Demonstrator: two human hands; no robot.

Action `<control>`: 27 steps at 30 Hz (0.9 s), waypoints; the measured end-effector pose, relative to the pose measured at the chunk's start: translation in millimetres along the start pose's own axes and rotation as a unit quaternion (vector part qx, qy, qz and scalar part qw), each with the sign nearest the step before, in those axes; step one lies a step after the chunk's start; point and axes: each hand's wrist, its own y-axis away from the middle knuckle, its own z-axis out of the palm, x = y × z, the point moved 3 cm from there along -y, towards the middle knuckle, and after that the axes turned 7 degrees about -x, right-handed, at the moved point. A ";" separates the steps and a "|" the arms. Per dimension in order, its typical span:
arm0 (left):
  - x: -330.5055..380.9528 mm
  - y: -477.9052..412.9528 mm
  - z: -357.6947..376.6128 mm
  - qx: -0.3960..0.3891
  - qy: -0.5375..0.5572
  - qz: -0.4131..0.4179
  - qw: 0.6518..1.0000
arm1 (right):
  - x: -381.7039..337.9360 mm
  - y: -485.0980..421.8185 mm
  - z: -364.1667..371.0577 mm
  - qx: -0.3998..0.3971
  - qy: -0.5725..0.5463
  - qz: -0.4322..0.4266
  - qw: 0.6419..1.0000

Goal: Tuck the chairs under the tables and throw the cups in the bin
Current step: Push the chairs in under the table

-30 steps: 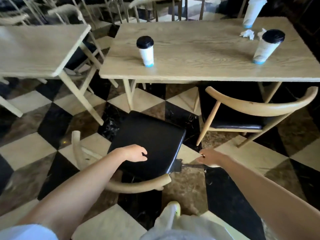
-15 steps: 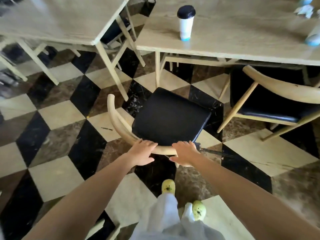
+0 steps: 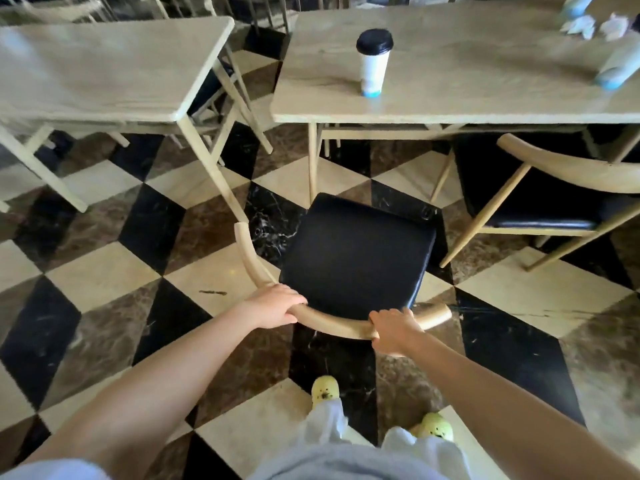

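Both hands grip the curved wooden backrest of the chair (image 3: 356,258): the left hand (image 3: 273,306) is wrapped over the bend of the rail and the right hand (image 3: 394,329) is curled round it a little way along, the two apart with bare rail between them. Just beyond the hands the black seat points at the table (image 3: 450,102) (its front edge near the table leg, not yet under the top). Farther ahead a white cup (image 3: 374,64) with a black lid stands upright on the table, and well off beyond the right hand sits what looks like another cup (image 3: 620,64), too blurred to be sure.
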 end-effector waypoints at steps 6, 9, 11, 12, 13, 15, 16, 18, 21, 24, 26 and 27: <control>-59.8 -6.4 -25.7 -0.034 -0.042 0.023 0.998 | -33.8 -10.5 1.7 0.021 -0.019 0.025 0.999; -73.7 -13.3 -33.8 -0.047 -0.070 0.043 0.996 | -48.8 -16.4 2.9 0.042 -0.041 0.022 0.998; -79.1 -18.6 -34.5 -0.056 -0.101 0.064 0.991 | -55.0 -21.4 4.5 0.063 -0.048 0.031 0.996; -80.9 -21.3 -34.5 -0.060 -0.119 0.074 0.988 | -56.2 -23.4 4.5 0.071 -0.047 0.038 0.996; -82.4 -23.8 -34.7 -0.064 -0.137 0.083 0.985 | -56.7 -24.9 4.6 0.074 -0.047 0.048 0.995; -83.8 -28.2 -35.4 -0.077 -0.175 0.098 0.977 | -56.1 -25.7 6.2 0.078 -0.055 0.064 0.993; -83.1 -30.4 -36.1 -0.083 -0.195 0.102 0.972 | -55.4 -25.1 7.6 0.085 -0.063 0.070 0.992; -77.1 -34.0 -37.9 -0.090 -0.235 0.111 0.961 | -51.5 -23.1 10.7 0.108 -0.074 0.076 0.988; -67.1 -38.7 -46.7 -0.075 -0.268 0.131 0.952 | -39.6 -18.9 4.0 0.144 -0.081 0.079 0.983; -59.5 -42.8 -63.7 -0.064 -0.268 0.142 0.951 | -23.5 -15.8 -12.2 0.157 -0.103 0.079 0.979; -51.6 -48.6 -72.1 -0.053 -0.268 0.150 0.950 | -10.5 -13.0 -22.4 0.159 -0.111 0.086 0.977; -47.4 -53.0 -75.5 -0.047 -0.265 0.153 0.951 | -2.3 -11.9 -27.6 0.156 -0.108 0.089 0.978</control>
